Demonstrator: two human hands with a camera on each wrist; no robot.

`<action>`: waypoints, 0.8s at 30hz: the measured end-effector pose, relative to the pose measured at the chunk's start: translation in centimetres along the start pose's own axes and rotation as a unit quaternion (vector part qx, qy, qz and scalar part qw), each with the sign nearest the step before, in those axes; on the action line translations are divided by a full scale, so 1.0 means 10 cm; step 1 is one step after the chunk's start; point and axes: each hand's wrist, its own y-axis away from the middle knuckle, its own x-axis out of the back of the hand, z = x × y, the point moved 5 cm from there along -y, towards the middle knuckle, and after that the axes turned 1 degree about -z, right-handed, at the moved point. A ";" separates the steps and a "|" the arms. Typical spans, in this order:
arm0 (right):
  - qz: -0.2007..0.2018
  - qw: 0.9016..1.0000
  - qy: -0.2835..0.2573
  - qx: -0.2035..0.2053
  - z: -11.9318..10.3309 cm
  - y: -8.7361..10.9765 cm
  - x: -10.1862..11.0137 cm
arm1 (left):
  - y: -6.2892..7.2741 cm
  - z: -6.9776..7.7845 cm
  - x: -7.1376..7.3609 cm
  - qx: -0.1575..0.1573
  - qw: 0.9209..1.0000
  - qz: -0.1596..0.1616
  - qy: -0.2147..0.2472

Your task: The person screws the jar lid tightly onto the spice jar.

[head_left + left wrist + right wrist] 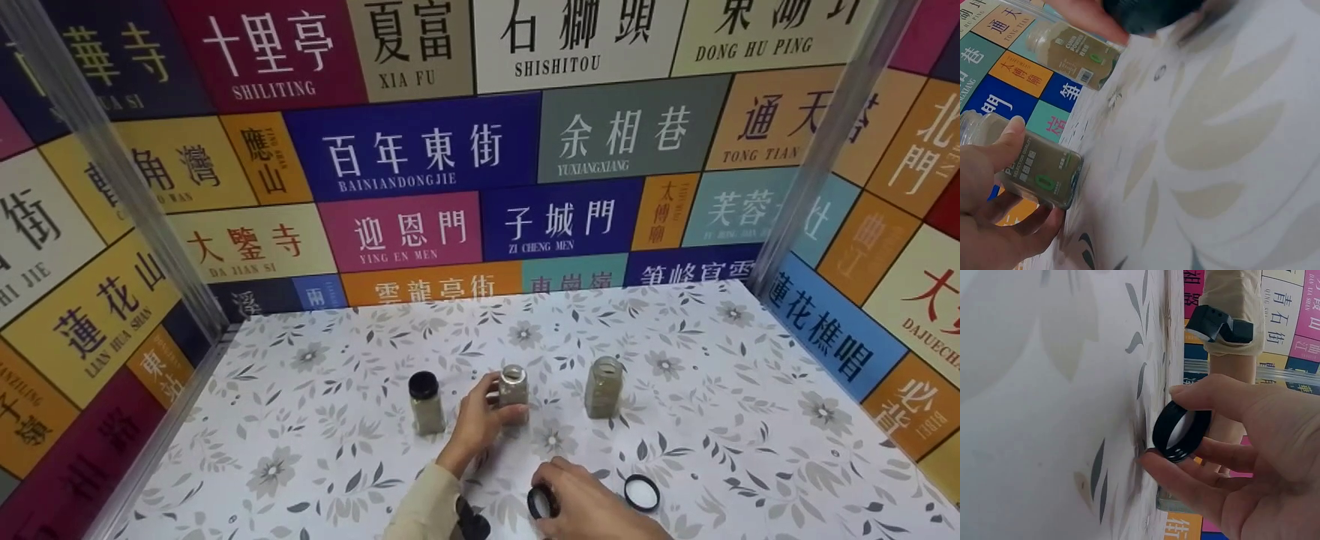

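In the left wrist view, the left hand (982,230) is partly covering the label (1036,160) on its jar (1064,188), whose neck (970,126) is running past the left edge. Above that hand, the top edge is cropping the right hand (1092,16) and a blurring black lid (1148,14). In the right wrist view, the right hand is hiding most of the left.

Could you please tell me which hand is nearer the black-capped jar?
Left: the left hand holds the middle jar, just right of the black-capped jar. The right hand is farther right, holding a loose cap.
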 end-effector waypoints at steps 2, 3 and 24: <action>0.026 1.000 0.009 0.009 -0.14 0.03 0.09 | 0.00 0.00 0.00 -0.004 1.000 -0.001 0.002; 0.034 0.999 0.010 0.012 -0.17 0.04 0.12 | 0.00 -0.01 0.01 -0.007 1.000 -0.002 0.002; 0.182 0.982 0.014 0.053 -0.31 -0.03 0.40 | -0.01 -0.04 0.01 -0.012 1.000 0.009 0.020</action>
